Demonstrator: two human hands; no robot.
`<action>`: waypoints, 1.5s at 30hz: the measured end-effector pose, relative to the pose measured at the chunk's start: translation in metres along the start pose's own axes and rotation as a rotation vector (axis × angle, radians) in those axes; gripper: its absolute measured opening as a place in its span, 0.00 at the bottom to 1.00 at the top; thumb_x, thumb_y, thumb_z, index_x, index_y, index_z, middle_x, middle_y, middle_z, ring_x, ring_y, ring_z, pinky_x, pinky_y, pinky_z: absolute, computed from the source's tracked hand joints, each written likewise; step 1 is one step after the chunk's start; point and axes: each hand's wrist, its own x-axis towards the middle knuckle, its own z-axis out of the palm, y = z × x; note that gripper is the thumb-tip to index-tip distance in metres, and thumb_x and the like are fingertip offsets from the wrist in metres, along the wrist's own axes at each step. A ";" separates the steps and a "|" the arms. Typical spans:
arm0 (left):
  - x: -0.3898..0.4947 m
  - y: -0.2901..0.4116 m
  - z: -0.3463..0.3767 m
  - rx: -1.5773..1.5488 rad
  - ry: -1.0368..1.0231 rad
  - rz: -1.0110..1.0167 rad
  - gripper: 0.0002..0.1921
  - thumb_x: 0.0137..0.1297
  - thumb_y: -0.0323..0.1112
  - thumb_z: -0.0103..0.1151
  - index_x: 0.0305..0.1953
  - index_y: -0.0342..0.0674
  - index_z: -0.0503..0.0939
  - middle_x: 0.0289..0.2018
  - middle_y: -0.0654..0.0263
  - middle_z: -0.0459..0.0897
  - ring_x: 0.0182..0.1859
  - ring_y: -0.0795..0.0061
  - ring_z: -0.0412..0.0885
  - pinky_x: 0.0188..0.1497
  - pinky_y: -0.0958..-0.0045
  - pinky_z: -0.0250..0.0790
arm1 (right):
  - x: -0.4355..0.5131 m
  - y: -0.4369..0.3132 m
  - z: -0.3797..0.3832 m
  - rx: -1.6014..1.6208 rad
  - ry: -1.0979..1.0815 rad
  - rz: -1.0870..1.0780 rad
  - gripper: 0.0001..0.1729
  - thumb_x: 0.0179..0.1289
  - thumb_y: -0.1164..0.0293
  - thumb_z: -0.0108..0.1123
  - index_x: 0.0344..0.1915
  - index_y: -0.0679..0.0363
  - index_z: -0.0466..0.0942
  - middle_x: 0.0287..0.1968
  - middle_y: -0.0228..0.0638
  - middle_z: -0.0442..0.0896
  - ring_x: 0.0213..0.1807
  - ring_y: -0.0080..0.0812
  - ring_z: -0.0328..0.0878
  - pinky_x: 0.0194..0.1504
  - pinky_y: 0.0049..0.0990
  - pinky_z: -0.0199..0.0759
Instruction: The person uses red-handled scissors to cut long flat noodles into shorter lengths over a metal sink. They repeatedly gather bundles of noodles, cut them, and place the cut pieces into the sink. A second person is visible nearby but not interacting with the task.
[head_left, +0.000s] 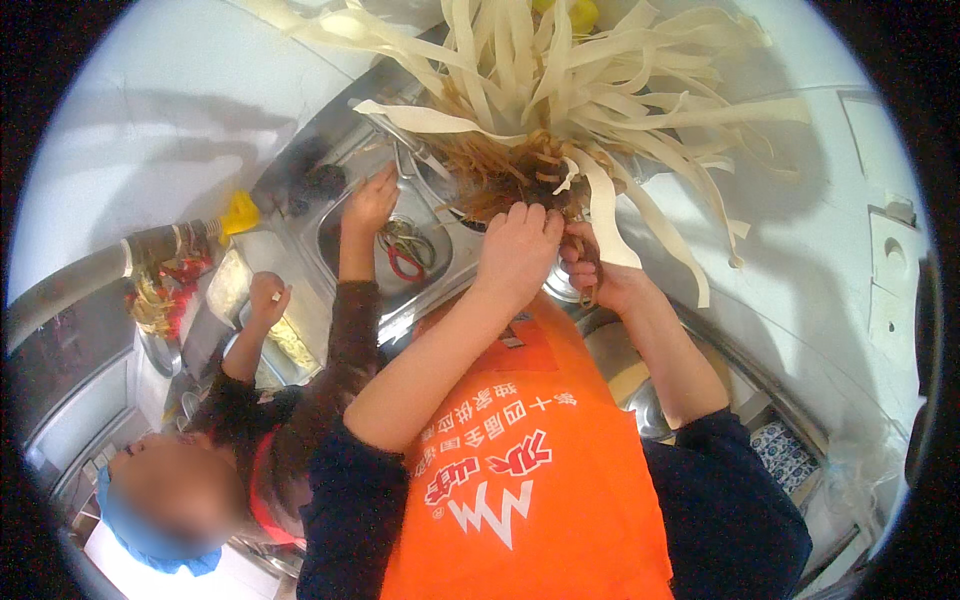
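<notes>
Long flat cream strips (517, 75) fan out from a mop-like bundle at the top of the view. Their inner part is a tangle of narrower brown strips (487, 161). My left hand (521, 244) is at the lower side of this tangle, fingers bent onto it; its fingertips are partly hidden. Close beside it, my right hand (604, 266) is curled around a brown strip (590, 292) whose looped end hangs below the fingers. One wide cream strip (611, 217) passes down over my right wrist.
A stainless-steel sink (442, 259) beside me holds red-handled scissors (405, 262). At left a co-worker in a blue cap (150, 544) reaches one hand (371, 199) over the sink. Pale food fills a tray (244, 315). White wall sockets (892, 255) are at right.
</notes>
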 end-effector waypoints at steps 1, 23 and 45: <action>0.004 -0.003 0.001 -0.025 0.009 0.020 0.17 0.63 0.35 0.58 0.53 0.42 0.81 0.41 0.61 0.78 0.46 0.61 0.80 0.44 0.59 0.78 | -0.004 -0.002 0.001 -0.059 -0.025 -0.024 0.11 0.73 0.61 0.62 0.41 0.56 0.77 0.26 0.27 0.75 0.20 0.17 0.64 0.18 0.18 0.57; -0.005 -0.008 -0.023 -0.499 0.004 -0.245 0.20 0.68 0.35 0.59 0.59 0.35 0.75 0.44 0.49 0.84 0.51 0.47 0.84 0.52 0.52 0.78 | 0.002 0.059 0.050 -0.498 0.125 -0.109 0.10 0.73 0.66 0.61 0.47 0.59 0.80 0.30 0.31 0.83 0.28 0.24 0.77 0.28 0.26 0.68; -0.053 -0.007 -0.019 -0.817 0.130 -0.487 0.16 0.63 0.33 0.63 0.53 0.40 0.80 0.48 0.51 0.81 0.48 0.45 0.84 0.52 0.51 0.77 | 0.036 0.054 0.017 -0.236 -0.032 -0.274 0.41 0.75 0.34 0.49 0.69 0.56 0.72 0.63 0.39 0.82 0.63 0.41 0.78 0.68 0.44 0.69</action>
